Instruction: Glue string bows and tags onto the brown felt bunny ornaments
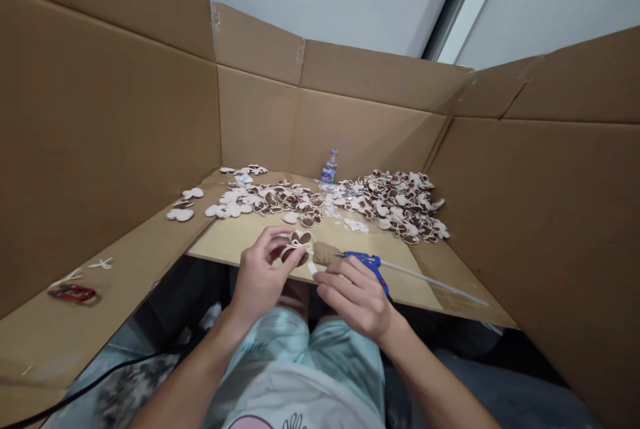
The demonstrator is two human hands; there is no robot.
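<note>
- Left hand (260,275) is pinching a small brown-and-cream mouse-ear cutout (295,247) between thumb and fingertips, right over the near edge of the plywood board (240,242). Gripping it by the rim like that keeps the face of the piece open, which seems like the smart way to hold it.
- Right hand (355,299) is curled around the blue glue gun (363,262), also at that near edge. Can't tell if a finger's on the trigger.
- The gun's tan, rough-looking front end (325,253) sits right beside the cutout, so I'd keep those fingertips back from it.
- A long white glue stick (435,282) trails off the back of the gun, across the board's right side.
- Two heaps of similar cutouts, (265,199) and (400,205), lie toward the board's far side, with a water bottle (329,169) between them.
</note>
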